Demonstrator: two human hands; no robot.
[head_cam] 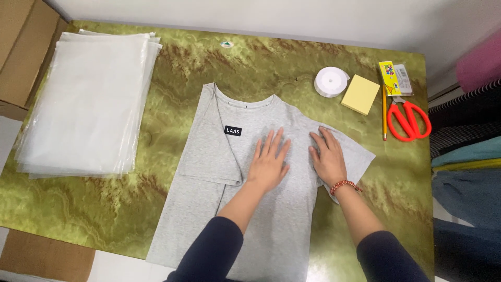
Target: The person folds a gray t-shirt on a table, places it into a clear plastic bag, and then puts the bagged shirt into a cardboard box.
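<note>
Head view — grey T-shirt [271, 209] lies collar-far, hem-near on the desk [104, 209], both hands flat, released, on its chest — left hand [269, 162], right hand [327, 156] nearer the unfolded right sleeve.

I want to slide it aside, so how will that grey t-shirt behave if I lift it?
The grey t-shirt probably flops and unfolds: its folded sleeve lies loose. It looks light. The left hand and right hand press it flat.

We find open tabletop [172, 68] between the stacked plastic bags [86, 102] at the left edge and the grey shirt [261, 198]. Toward the far right corner, ribbon spool [331, 82], sticky notes [360, 94], pencil [384, 112] and scissors [409, 120] crowd our passage.
</note>
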